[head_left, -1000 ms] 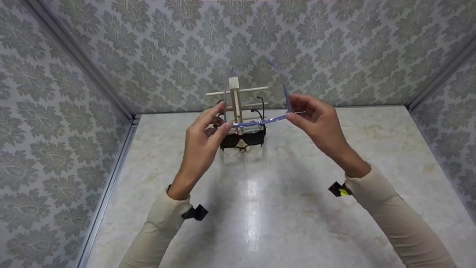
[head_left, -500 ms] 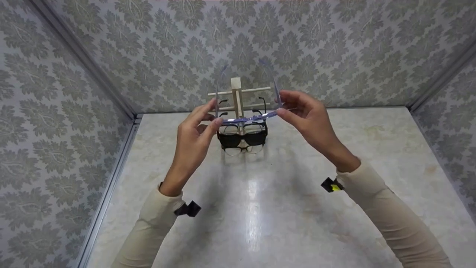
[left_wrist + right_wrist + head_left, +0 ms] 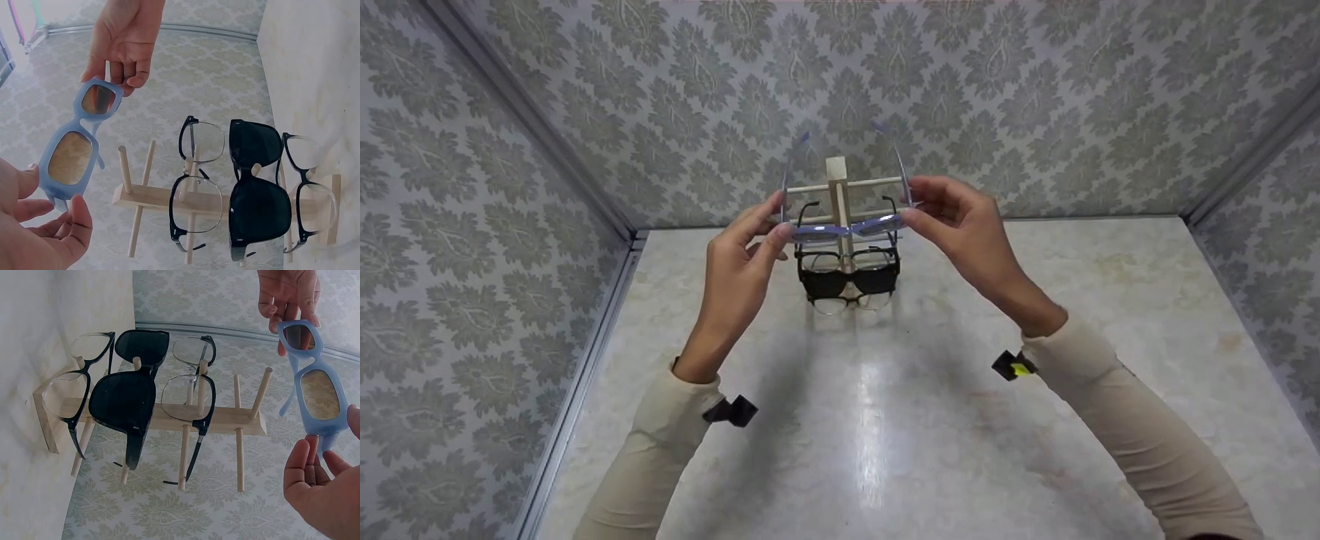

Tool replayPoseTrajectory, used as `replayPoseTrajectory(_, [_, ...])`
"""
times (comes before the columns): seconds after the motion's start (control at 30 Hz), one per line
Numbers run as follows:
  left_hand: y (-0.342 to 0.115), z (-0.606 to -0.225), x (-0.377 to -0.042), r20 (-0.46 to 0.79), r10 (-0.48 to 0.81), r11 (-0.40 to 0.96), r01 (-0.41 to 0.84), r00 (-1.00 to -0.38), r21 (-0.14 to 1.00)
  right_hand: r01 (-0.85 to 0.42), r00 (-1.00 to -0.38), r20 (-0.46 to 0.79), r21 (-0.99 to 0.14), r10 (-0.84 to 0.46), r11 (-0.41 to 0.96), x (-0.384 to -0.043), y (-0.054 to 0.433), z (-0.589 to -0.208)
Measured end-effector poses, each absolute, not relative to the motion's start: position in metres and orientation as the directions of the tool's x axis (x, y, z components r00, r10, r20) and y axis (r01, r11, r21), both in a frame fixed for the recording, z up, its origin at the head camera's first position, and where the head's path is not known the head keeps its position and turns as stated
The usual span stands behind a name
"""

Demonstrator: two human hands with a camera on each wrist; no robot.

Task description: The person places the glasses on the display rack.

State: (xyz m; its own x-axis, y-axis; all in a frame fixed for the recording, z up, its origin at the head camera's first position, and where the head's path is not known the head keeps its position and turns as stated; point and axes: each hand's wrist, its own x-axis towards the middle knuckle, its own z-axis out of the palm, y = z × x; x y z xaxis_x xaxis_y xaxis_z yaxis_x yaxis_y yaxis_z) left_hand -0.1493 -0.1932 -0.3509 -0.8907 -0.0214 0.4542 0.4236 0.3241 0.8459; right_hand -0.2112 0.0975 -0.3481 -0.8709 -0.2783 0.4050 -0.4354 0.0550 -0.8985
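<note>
Blue-framed sunglasses (image 3: pixel 877 223) are held up at the wooden eyewear stand (image 3: pixel 837 169), temples unfolded and pointing away toward the wall. My left hand (image 3: pixel 739 262) pinches their left hinge end between thumb and fingers. At the opposite hinge, my right hand (image 3: pixel 971 236) pinches the frame likewise. In the left wrist view the blue sunglasses (image 3: pixel 77 125) are apart from the stand's top end, beyond its uppermost pegs (image 3: pixel 125 169). Lower pegs carry black-browed clear eyeglasses (image 3: pixel 205 402), dark black sunglasses (image 3: pixel 122 399) and, lowest, another clear pair (image 3: pixel 84 382).
The stand rises from a pale marbled table (image 3: pixel 930 420) near its back edge. Patterned wallpaper (image 3: pixel 847 67) covers the back and side walls, with metal rails (image 3: pixel 585 360) along the left edge. Both sleeves carry small black wrist devices (image 3: pixel 733 411).
Both hands have carried the blue sunglasses left and slightly farther back, up over the stand. Their front now tilts to show more of the lenses. The other eyewear has stayed put.
</note>
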Motion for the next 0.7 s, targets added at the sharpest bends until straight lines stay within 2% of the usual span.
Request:
replayPoseTrajectory(0.43, [-0.2,-0.352,-0.164,0.421,-0.028,0.375,0.381,-0.906,0.845,-0.36,-0.896,0.337,-0.932,-0.288,0.029,-0.219,0.09,-0.35])
replayPoseTrajectory(0.7, [-0.203,-0.357,-0.174,0.392,-0.033,0.341,0.358,-0.919,0.869,-0.325,-0.908,0.299,-0.945,-0.293,0.04,-0.228,0.087,-0.354])
